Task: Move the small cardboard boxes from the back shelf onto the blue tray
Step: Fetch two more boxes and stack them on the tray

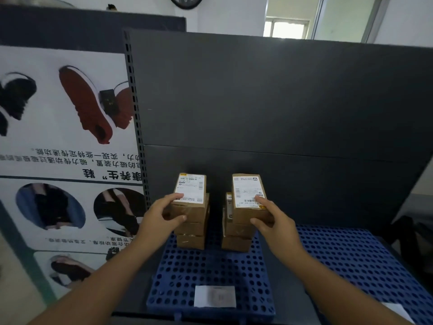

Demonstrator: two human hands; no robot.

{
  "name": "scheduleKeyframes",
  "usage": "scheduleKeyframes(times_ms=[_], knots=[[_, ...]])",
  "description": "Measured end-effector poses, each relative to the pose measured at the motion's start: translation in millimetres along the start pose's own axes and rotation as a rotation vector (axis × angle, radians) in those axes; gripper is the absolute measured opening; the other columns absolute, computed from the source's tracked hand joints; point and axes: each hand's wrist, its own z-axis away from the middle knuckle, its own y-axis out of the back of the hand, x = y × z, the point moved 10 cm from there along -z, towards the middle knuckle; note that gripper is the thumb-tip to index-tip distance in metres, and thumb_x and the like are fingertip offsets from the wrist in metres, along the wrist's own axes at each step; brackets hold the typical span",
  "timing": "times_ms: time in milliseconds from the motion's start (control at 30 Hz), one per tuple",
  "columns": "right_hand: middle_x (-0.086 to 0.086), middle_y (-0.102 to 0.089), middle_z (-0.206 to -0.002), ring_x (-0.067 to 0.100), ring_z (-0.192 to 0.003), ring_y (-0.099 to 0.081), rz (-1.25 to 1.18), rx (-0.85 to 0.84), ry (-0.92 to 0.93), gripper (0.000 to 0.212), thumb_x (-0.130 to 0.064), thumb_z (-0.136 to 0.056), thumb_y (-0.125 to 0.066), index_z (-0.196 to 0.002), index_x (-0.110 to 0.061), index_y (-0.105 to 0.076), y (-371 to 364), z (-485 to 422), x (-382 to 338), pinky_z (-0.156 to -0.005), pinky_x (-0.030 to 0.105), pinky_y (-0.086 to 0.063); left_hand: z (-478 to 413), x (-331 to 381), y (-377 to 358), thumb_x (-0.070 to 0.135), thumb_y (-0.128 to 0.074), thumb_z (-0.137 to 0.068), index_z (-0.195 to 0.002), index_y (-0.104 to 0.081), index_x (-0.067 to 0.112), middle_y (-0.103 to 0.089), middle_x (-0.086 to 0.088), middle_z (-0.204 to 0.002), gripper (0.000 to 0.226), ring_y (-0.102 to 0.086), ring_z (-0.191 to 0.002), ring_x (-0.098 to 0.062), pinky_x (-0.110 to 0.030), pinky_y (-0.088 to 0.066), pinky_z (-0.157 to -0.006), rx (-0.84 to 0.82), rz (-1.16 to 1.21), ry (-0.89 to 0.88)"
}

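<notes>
Boxes (191,241) on blue tray (210,273); left hand (161,218) and right hand (274,227) each grip one; labels (191,187) blurred

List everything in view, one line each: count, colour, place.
cardboard boxes: two stacks, at least three each, brown, far end of centre tray
blue trays: two, perforated, one centre, one right
white slips: two, centre tray's near edge, lower right corner
back panel: one, dark grey, behind the stacks
shoe poster: one, white, left
clock: one, dark, top edge
left hand: one, grips left top box
right hand: one, grips right top box
</notes>
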Motion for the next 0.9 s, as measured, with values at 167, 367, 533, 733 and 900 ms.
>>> scheduleKeyframes(times_ms=[167, 367, 533, 733, 900], knots=[[-0.003, -0.049, -0.142, 0.009, -0.122, -0.050, 0.056, -0.011, -0.011, 0.053, -0.014, -0.089, -0.069, -0.134, -0.036, -0.052, -19.3, -25.1, 17.4, -0.103, 0.023, -0.042, -15.6, -19.3, -11.9, 0.017, -0.079, -0.084, -0.128, -0.059, 0.044, -0.054, 0.007, -0.132, 0.055, -0.052, -0.121, -0.012, -0.031, -0.046, -0.101, -0.013, -0.061, -0.017], [-0.003, -0.051, -0.138, 0.006, -0.116, -0.049, 0.139, -0.027, -0.008, 0.054, -0.017, -0.090, -0.068, -0.136, -0.036, -0.049, -30.6, -39.2, 28.0, -0.097, 0.015, -0.043, -24.5, -27.9, -11.6, 0.021, -0.077, -0.085, -0.130, -0.056, 0.044, -0.054, 0.004, -0.132, 0.054, -0.053, -0.119, -0.013, -0.035, -0.048, -0.100, 0.014, -0.095, -0.002], [-0.002, -0.054, -0.131, 0.008, -0.115, -0.051, 0.156, -0.026, -0.004, 0.056, -0.018, -0.089, -0.069, -0.137, -0.038, -0.047, -33.7, -39.8, 30.2, -0.098, 0.022, -0.045, -26.6, -29.6, -16.3, 0.020, -0.077, -0.086, -0.136, -0.053, 0.043, -0.053, 0.001, -0.139, 0.060, -0.055, -0.123, -0.017, -0.041, -0.051, -0.100, -0.034, -0.083, 0.009], [-0.009, -0.047, -0.133, 0.005, -0.121, -0.046, 0.167, -0.074, -0.028, 0.065, -0.022, -0.089, -0.069, -0.143, -0.039, -0.038, -29.0, -37.7, 31.3, -0.097, 0.017, -0.041, -23.7, -18.8, -10.1, 0.022, -0.080, -0.082, -0.138, -0.048, 0.042, -0.046, 0.002, -0.142, 0.067, -0.046, -0.125, -0.012, -0.036, -0.043, -0.105, -0.022, -0.146, -0.027], [-0.005, -0.043, -0.144, 0.014, -0.128, -0.043, 0.234, -0.030, -0.014, 0.069, -0.031, -0.090, -0.067, -0.147, -0.042, -0.029, -4.9, -30.3, 21.4, -0.098, 0.023, -0.037, -18.9, 11.0, -5.0, 0.025, -0.080, -0.081, -0.137, -0.050, 0.037, -0.042, 0.003, -0.138, 0.064, -0.041, -0.126, -0.015, -0.033, -0.036, -0.104, 0.029, -0.248, -0.128]])
